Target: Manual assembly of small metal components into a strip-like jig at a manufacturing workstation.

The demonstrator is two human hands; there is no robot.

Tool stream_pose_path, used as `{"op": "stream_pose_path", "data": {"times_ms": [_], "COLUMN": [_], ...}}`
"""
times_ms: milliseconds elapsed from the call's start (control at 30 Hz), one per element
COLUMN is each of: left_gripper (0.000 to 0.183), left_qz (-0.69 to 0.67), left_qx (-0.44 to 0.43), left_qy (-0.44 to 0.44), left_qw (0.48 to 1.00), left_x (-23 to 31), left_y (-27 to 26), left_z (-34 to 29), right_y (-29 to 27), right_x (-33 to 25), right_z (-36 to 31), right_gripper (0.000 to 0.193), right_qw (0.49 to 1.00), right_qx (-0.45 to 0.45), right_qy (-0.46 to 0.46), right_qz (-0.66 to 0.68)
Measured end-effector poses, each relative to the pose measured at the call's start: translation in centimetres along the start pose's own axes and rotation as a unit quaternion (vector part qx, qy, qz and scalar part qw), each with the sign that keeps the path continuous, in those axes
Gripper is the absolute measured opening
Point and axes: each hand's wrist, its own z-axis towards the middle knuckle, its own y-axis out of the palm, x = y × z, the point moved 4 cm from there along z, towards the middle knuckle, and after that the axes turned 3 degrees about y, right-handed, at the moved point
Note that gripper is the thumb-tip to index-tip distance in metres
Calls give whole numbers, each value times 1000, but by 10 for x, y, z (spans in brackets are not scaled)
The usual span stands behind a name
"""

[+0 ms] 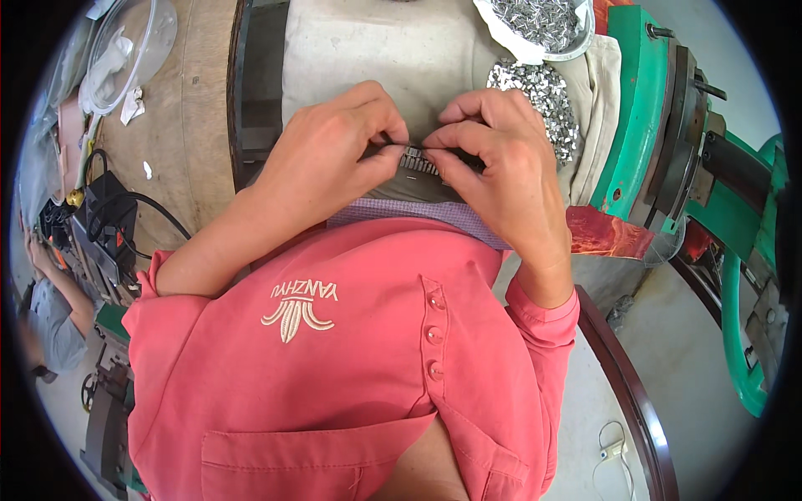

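Observation:
A short strip of small shiny metal links, like a piece of watch band, is between my two hands above the cloth-covered work surface. My left hand pinches its left end with thumb and fingertips. At the other end, the thumb and index finger of my right hand are pressed together on it. The fingers partly hide the strip. Just beyond my right hand lies a heap of small metal links on the cloth. Behind the heap, a bowl lined with white holds many small metal pins.
Beige cloth covers the surface before me. To the left stands a wooden table with a clear plastic tub and black cables. A green machine with protruding bolts borders the right side. Another person is at the far left.

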Motion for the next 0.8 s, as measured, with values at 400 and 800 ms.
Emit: {"op": "stream_pose_path", "data": {"times_ms": [400,800], "left_gripper": [14,13], "left_qz": [68,44], "left_qx": [50,65], "left_qy": [20,19], "left_qw": [996,997], "left_x": [-7,-11], "left_y": [-10,-13], "left_z": [5,-1], "right_y": [6,2], "right_x": [-29,-24], "right_z": [5,7], "right_gripper": [13,12], "right_qw": [983,987], "right_qx": [-9,-33], "right_qy": [-51,-47], "right_qz": [-174,-148]}}
